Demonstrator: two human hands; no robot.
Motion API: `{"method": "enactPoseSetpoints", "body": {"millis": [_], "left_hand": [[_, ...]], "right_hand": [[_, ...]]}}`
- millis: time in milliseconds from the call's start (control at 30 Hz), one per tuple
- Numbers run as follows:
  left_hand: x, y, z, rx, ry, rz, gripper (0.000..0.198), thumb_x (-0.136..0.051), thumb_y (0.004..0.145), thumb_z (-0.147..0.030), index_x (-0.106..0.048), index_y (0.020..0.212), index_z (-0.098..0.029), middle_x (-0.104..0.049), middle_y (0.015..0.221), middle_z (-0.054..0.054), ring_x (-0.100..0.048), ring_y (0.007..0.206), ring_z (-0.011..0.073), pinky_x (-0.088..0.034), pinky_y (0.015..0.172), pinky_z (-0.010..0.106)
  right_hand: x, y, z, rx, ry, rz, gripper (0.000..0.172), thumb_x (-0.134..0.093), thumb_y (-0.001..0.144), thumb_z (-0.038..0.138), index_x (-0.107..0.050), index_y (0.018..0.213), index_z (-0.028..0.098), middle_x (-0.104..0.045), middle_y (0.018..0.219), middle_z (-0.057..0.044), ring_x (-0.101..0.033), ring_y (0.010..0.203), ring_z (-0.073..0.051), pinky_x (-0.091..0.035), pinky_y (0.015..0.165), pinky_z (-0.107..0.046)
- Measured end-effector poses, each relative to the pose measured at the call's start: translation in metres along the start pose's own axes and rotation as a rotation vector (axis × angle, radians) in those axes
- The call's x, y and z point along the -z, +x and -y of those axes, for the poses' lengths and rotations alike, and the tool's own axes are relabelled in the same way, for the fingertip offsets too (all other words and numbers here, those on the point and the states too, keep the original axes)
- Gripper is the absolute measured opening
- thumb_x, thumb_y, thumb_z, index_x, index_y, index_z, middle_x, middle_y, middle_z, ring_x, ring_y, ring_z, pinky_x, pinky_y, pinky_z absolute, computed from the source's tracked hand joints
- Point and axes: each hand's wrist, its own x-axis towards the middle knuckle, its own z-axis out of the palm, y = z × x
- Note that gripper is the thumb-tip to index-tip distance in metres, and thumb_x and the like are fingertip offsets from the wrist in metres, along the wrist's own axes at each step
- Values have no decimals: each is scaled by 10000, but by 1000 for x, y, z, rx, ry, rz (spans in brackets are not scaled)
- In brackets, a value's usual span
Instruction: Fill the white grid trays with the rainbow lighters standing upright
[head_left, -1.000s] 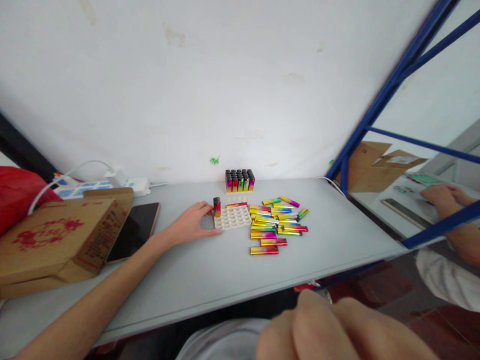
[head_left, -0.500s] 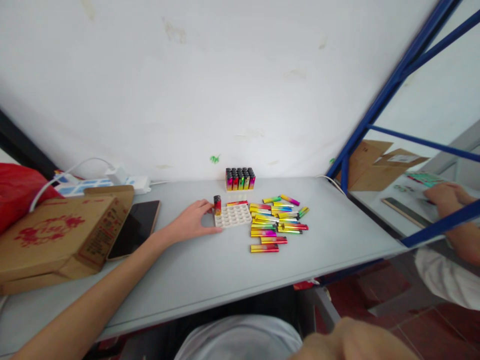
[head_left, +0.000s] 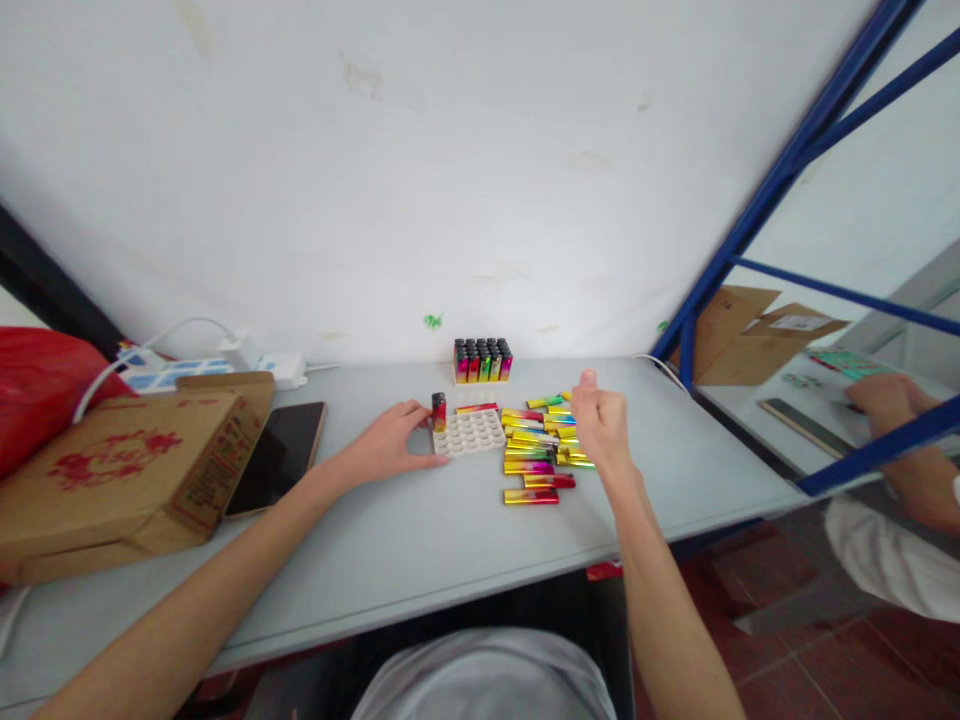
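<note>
A white tray [head_left: 480, 432] with rows of round holes lies on the table. One red lighter [head_left: 439, 412] with a black top stands upright in its back left corner. My left hand [head_left: 386, 440] holds the tray's left side, its thumb at the front corner and its fingers near the standing lighter. My right hand [head_left: 601, 420] hovers over the right part of a pile of lighters [head_left: 529, 440], fingers curled into a fist and thumb pointing up. I see nothing in the fist. The loose lighters, shiny yellow, red, green and purple, lie flat right of the tray.
Against the wall stands a full block of upright lighters [head_left: 483, 362]. To the left are a dark phone [head_left: 277, 458], a cardboard box [head_left: 112, 480], a red bag [head_left: 45, 395] and a power strip [head_left: 285, 370]. A blue metal frame [head_left: 686, 350] borders the right; another person's forearm [head_left: 911, 460] shows beyond it.
My right hand has risen from the bottom edge to above the loose lighters. My left hand keeps its place at the tray. The view has shifted slightly.
</note>
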Motion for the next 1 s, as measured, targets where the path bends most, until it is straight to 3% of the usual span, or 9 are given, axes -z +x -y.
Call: {"method": "enactPoseSetpoints", "body": {"millis": [100,200,333,500,633,700,867,1000], "left_hand": [[-1,0,1,2,3,0,681,-711,738,-773,-671,1092,-193,-665,1113,116,-649,1043,322,-526,955,437],[-1,0,1,-2,14,2,693,-713,739,-776,-669,1113,-193,-662,1136,117,-647,1051,320,-518,966,431],[-1,0,1,-1,19,12,689,-715,738,-774,-669,1110,-196,-664,1138,118,-647,1061,320,-515,964,416],[0,0,1,-1,3,12,677,-722,735,-762,-675,1100,-193,-669,1119,112,-647,1056,320,-516,951,414],[1,0,0,10,-4,16,683,-726,739,-757,-669,1113,-188,-665,1121,114,-644,1050,318,-515,955,424],[1,0,-1,11,-4,17,681,-726,742,-757,-668,1110,-187,-664,1120,116,-643,1050,320,-513,955,428],[1,-1,0,7,-4,7,645,-737,745,-736,-675,1093,-196,-668,1118,113,-641,1046,311,-516,943,415],[-1,-1,1,-2,19,10,635,-740,753,-735,-666,1078,-194,-660,1119,120,-641,1050,313,-517,948,413]], "right_hand": [[3,20,-13,112,-190,200,602,-283,1097,527,-691,792,208,-607,631,-42,-551,591,-191,-432,644,-325],[13,15,-23,264,-244,477,376,-382,1098,388,-704,1223,239,-731,968,-75,-672,846,-226,-512,833,-354],[19,-1,-42,363,-300,607,216,-634,999,324,-730,1165,224,-690,1167,-118,-645,1138,-281,-492,1055,-445],[11,-9,-57,335,-279,608,76,-697,948,231,-726,1013,206,-690,1137,-114,-621,1171,-288,-486,1070,-467],[7,-2,-57,278,-123,573,70,-723,929,279,-722,958,216,-708,1080,-94,-636,1111,-281,-484,1041,-480],[4,3,-57,186,26,533,149,-741,912,345,-730,992,219,-723,1080,-87,-649,1081,-275,-495,1012,-472],[-22,21,-47,-229,572,428,383,-814,811,498,-741,1043,202,-757,1074,-79,-692,1002,-242,-545,932,-405],[-52,41,-24,-361,949,328,470,-849,755,550,-737,1088,239,-748,1083,-60,-701,1025,-229,-573,878,-354]]}}
